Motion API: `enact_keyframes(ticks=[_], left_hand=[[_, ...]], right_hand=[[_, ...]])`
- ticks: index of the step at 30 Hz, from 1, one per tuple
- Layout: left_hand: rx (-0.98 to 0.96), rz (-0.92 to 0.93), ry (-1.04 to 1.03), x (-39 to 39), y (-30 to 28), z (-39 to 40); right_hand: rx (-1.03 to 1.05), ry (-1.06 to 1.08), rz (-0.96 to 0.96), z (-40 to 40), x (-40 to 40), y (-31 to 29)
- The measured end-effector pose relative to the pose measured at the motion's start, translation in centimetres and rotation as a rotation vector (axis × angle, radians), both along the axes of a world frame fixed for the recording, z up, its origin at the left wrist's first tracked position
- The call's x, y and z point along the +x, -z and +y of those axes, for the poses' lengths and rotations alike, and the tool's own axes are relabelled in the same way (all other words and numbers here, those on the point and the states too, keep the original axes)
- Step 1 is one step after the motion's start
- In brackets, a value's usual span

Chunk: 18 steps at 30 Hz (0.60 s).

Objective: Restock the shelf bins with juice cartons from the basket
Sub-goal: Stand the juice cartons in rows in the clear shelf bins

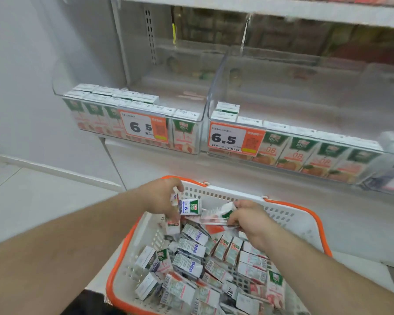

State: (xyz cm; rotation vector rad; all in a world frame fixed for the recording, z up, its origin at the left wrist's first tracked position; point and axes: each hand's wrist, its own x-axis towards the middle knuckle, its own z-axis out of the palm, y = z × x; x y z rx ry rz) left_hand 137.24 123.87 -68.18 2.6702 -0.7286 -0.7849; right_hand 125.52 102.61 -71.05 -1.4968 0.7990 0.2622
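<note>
Both hands over far end of basket [309, 214], each holding stock; left hand [162, 196] curled round a blue-labelled carton [190, 206], long axis running left–right, with what looks like a second small carton [174, 199] pinched nearer the fingertips — count uncertain; right hand [248, 218] gripping a red-and-green carton [218, 213], long axis also roughly left–right, tilted, top end toward the left hand.

Key relation for next move — bins lie far and above the hands; left bin [132, 92] almost straight beyond the left hand, right bin [305, 87] beyond and right of the right hand; left hand nearer left bin, right hand nearer right bin; judged: held cartons need turning upright, since shelved cartons stand on end in rows behind price tags [232, 138].

Remaining loose cartons [191, 264] heaped in basket, near of both hands, lying at mixed angles.

Hard to read: motion blur over held cartons and upper shelf; flavour match of blue-labelled carton to either bin not determinable; rear of both bins seen only through glare; right bin cut off at right edge; near end of basket cut off by the picture's bottom edge.
</note>
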Motion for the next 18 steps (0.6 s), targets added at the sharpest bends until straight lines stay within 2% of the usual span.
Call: enact_keyframes(ticks=[5, 10, 13, 15, 17, 18], left_hand=[[-0.437, 0.235, -0.200, -0.2, -7.0, -1.0], [-0.832, 0.561, -0.336, -2.2, -11.6, -2.8], [-1.079, 0.757, -0.464, -3.1, -10.9, -3.3], [-1.208, 0.864, -0.567, -3.1, -10.1, -3.6], [-1.248, 0.920, -0.616, -3.2, -9.7, -3.9], [-1.232, 0.919, -0.634, -3.2, -9.6, -3.9]], right_hand=[[-0.030, -0.087, -0.160, -1.6, -1.0, -7.1], [0.175, -0.168, -0.212, -3.2, -2.6, -13.0], [0.359, -0.067, -0.244, -4.0, -3.1, -13.5], [0.605, 0.042, -0.258, -3.8, -3.0, -13.6], [0.806, 0.104, -0.297, -3.0, -2.9, -13.9], [0.840, 0.124, -0.311, -2.6, -2.8, -14.1]])
